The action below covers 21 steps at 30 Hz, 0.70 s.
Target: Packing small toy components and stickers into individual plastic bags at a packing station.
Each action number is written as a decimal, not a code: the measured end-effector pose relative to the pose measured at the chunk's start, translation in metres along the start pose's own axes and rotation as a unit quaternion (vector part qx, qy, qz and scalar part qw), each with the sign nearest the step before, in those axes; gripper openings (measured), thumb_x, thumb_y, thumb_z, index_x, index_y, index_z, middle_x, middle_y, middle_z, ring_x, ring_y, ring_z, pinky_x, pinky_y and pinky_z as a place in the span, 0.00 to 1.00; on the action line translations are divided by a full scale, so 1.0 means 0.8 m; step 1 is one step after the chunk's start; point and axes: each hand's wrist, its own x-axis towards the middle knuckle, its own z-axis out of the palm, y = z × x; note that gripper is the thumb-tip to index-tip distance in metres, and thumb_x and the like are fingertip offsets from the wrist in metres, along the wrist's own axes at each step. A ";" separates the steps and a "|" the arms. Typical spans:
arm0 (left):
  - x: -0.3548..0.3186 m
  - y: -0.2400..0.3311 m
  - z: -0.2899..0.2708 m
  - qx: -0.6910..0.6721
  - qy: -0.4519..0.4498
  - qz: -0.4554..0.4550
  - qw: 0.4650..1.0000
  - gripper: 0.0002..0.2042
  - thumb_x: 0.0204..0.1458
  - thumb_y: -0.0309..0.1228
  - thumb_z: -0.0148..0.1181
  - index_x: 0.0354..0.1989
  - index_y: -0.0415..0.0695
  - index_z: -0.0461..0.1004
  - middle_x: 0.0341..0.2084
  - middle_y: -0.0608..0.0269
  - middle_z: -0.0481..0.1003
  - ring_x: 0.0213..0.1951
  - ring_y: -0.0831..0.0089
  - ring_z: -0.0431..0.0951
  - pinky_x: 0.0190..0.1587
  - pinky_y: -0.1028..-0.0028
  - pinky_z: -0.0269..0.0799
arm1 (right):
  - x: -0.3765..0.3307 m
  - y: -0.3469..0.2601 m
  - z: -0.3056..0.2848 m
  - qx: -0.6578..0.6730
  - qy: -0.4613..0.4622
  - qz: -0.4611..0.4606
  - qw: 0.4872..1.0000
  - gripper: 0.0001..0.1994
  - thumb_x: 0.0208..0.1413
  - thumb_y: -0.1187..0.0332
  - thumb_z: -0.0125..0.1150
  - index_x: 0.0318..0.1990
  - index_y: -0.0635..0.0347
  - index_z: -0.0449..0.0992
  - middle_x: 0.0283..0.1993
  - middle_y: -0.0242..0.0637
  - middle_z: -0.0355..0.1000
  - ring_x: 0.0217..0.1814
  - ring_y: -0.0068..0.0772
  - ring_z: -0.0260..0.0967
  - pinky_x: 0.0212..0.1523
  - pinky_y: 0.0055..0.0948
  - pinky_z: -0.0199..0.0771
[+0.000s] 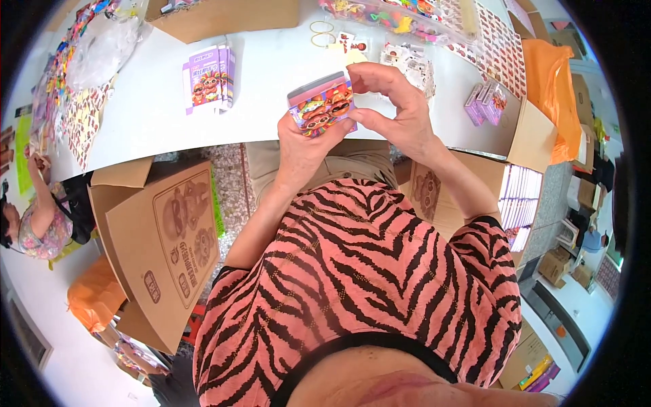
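Cartoon-printed box (320, 110) in fingers (383, 76) — lettered carton (159, 254) leftward.

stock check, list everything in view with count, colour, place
held box: one, multicoloured, in hands
cartons: several, purple, table left
small boxes: about three, purple, table right
sticker sheets: several, red-white, far right
rings: two, yellow, beyond box
tray: one, clear, far edge
plastic bag: one, clear, far left
cardboard boxes: several, brown, left, right, ahead
bags: two, orange, left and right
table: one, white, ahead
co-worker: one clearly, floral top, left edge
shirt: one, pink-black, worn
left hand: one, bare, box's near side
right hand: one, bare, box's right
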 end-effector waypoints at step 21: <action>-0.034 0.000 -0.024 0.097 0.003 0.073 0.993 0.29 0.56 0.24 0.53 0.63 0.37 0.45 0.43 0.46 0.72 0.43 0.69 0.75 0.43 0.72 0.72 | -0.023 0.011 0.007 0.071 -0.037 0.139 0.987 0.15 0.54 0.76 0.59 0.50 0.63 0.72 0.46 0.35 0.70 0.46 0.21 0.70 0.45 0.20 0.74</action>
